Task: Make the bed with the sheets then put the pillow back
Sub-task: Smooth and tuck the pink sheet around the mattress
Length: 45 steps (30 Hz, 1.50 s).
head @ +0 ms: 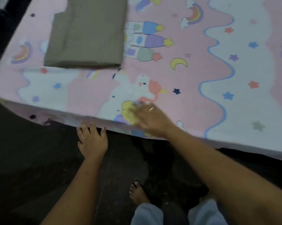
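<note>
**Two hands at the near edge of a sheeted bed, one folded cloth on top**

One bed (201,75) fills the upper two thirds of the frame, covered by one pink fitted sheet (91,91) printed with unicorns, rainbows, stars and a moon. One folded grey-brown sheet (86,34) lies flat on it in the upper left of the frame, well apart from both hands. I see no pillow.

Two bare hands reach in from the bottom. The left hand (92,140), at lower centre-left, has its fingers spread and its fingertips touching the hanging edge of the pink sheet at the mattress side; whether it pinches the cloth I cannot tell. The right hand (146,119), at centre, lies palm down on the sheet just above that edge, fingers spread and blurred, with one ring (151,108) on a finger; it holds nothing.

At the bottom centre, one bare foot (137,192) stands on the dark floor (31,159), above two pale trouser legs (146,215).
</note>
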Each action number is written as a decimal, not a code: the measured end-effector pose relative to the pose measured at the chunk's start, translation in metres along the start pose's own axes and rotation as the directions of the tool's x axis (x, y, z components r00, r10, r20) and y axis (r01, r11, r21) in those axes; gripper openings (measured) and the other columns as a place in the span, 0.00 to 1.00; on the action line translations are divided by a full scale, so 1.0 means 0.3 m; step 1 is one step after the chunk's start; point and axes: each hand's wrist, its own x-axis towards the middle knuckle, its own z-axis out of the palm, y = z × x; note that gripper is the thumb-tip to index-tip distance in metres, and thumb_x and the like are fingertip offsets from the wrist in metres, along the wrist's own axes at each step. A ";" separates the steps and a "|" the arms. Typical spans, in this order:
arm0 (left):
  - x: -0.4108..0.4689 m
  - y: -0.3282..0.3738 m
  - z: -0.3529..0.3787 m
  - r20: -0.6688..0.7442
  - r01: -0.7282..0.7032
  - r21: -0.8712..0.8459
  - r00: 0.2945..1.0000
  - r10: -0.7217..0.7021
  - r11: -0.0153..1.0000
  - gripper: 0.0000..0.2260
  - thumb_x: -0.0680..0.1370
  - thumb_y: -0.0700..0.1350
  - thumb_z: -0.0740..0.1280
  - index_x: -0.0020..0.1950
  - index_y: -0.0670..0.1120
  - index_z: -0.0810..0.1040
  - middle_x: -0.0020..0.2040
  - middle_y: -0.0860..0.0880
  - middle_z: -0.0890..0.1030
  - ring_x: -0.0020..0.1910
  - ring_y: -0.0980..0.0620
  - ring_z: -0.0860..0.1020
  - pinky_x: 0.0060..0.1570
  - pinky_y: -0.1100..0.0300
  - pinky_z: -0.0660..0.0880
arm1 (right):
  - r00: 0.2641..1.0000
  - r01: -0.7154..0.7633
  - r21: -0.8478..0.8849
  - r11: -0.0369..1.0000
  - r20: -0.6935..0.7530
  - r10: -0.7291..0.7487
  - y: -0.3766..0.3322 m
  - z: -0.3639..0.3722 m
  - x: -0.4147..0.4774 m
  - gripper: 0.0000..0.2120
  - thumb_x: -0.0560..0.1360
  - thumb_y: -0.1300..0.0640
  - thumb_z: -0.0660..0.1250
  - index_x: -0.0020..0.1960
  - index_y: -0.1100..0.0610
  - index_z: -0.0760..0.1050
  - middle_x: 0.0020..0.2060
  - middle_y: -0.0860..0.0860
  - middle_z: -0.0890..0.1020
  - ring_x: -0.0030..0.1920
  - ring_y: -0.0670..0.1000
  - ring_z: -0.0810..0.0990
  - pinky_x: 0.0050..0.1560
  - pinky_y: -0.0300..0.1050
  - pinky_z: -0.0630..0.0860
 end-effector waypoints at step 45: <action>0.962 -0.760 -0.349 0.330 0.546 -0.736 0.805 -0.493 0.400 0.32 0.77 0.47 0.66 0.76 0.54 0.54 0.73 0.45 0.65 0.66 0.41 0.71 0.64 0.42 0.70 | 0.919 0.391 -0.122 0.912 0.092 -0.382 -0.824 0.227 1.238 0.28 0.78 0.40 0.53 0.76 0.49 0.60 0.74 0.50 0.64 0.74 0.53 0.62 0.73 0.56 0.54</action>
